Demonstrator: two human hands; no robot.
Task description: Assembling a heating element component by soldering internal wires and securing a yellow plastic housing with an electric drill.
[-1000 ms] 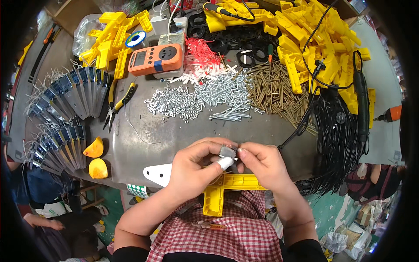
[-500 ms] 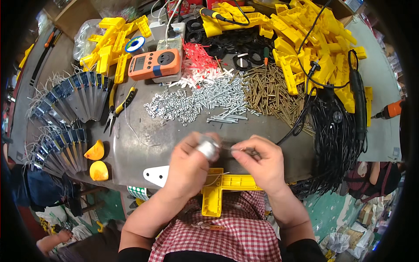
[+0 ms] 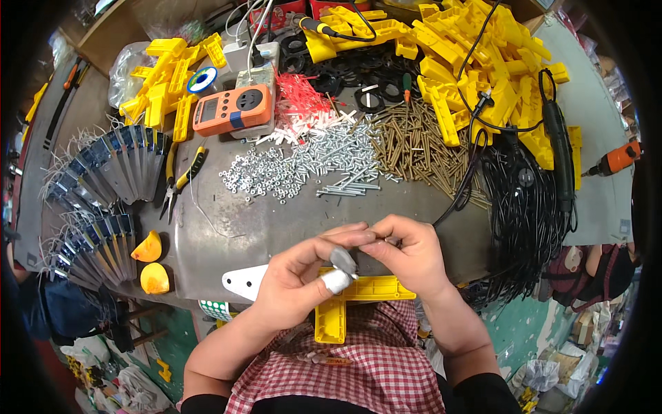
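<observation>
The left hand (image 3: 298, 276) is curled narrow, thumb and fingers pinching a small grey metal piece (image 3: 343, 260), its thumb tip wrapped in white tape. The right hand (image 3: 407, 254) is closed in a fingertip pinch touching that piece. Just below both lies a yellow plastic T-shaped part (image 3: 332, 319); beyond them, shiny silver screws (image 3: 310, 165) lie heaped.

Grey metal-topped workbench (image 3: 276, 228). On it: silver screws and nuts (image 3: 303, 165), brass-coloured screws (image 3: 414, 145), orange meter (image 3: 232, 109), yellow plastic parts (image 3: 483, 69), black cables (image 3: 527, 200), pliers (image 3: 181, 181), two orange caps (image 3: 150, 262), white plate (image 3: 245, 281).
</observation>
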